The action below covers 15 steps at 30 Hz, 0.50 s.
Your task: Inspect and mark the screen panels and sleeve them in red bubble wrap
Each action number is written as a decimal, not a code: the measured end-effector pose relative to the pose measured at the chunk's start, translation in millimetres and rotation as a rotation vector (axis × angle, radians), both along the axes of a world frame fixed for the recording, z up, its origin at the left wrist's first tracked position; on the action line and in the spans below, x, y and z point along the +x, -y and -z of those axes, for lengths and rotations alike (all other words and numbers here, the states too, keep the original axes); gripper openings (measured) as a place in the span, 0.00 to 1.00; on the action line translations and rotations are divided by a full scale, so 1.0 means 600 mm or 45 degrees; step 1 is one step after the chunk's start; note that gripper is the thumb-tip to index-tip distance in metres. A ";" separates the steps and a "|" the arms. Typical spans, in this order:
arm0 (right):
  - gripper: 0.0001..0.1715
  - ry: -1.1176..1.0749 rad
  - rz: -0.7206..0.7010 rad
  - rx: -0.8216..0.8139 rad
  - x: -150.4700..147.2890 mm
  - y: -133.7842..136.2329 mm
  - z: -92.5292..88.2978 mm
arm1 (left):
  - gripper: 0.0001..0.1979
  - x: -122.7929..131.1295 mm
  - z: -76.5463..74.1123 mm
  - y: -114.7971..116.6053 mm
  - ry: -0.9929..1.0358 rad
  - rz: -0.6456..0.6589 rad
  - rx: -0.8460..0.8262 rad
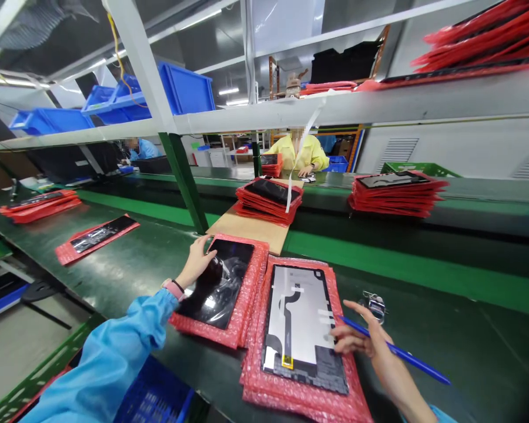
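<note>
My left hand [197, 262], in a blue sleeve with a pink wristband, rests on the top corner of a dark glossy tablet [218, 288]. That tablet lies in a red bubble-foam bag [255, 276]. To its right is a second tablet, face down [297, 323], showing a silver back with black strips, on a stack of red foam bags [335, 329]. My right hand [357, 338] holds a blue stylus [399, 351] and sits at that tablet's right edge. A small metal clip [374, 305] lies just beyond my fingers.
The green workbench [423, 264] carries more stacks of red bags with tablets, beyond a cardboard sheet [247, 229]. A person in a yellow gown [300, 153] and another in blue [143, 150] work farther off. Blue bins [185, 88] stand on a white overhead shelf [335, 111].
</note>
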State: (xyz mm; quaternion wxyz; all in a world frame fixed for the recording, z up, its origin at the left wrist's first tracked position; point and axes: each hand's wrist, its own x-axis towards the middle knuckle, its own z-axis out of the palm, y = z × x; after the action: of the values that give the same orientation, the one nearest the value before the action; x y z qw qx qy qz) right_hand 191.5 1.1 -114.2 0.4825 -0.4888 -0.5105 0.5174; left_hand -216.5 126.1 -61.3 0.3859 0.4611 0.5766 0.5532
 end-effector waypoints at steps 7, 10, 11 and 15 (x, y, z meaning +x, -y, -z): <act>0.23 0.282 0.078 0.053 -0.053 0.021 0.018 | 0.18 0.185 0.021 0.114 0.214 0.523 -0.369; 0.25 0.378 0.127 0.090 -0.061 0.020 0.020 | 0.14 0.218 0.021 0.144 0.321 0.629 -0.502; 0.24 0.400 0.128 0.098 -0.063 0.019 0.019 | 0.13 0.222 0.019 0.148 0.354 0.648 -0.530; 0.21 0.451 0.097 0.106 -0.067 0.017 0.013 | 0.11 0.225 0.011 0.142 0.463 0.663 -0.582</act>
State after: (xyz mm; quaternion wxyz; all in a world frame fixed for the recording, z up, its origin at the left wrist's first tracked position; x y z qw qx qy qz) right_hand 151.4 -9.4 -121.8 0.4243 -0.5708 -0.5895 0.3830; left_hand -81.6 40.7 -67.9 0.7021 0.3885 0.4707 0.3668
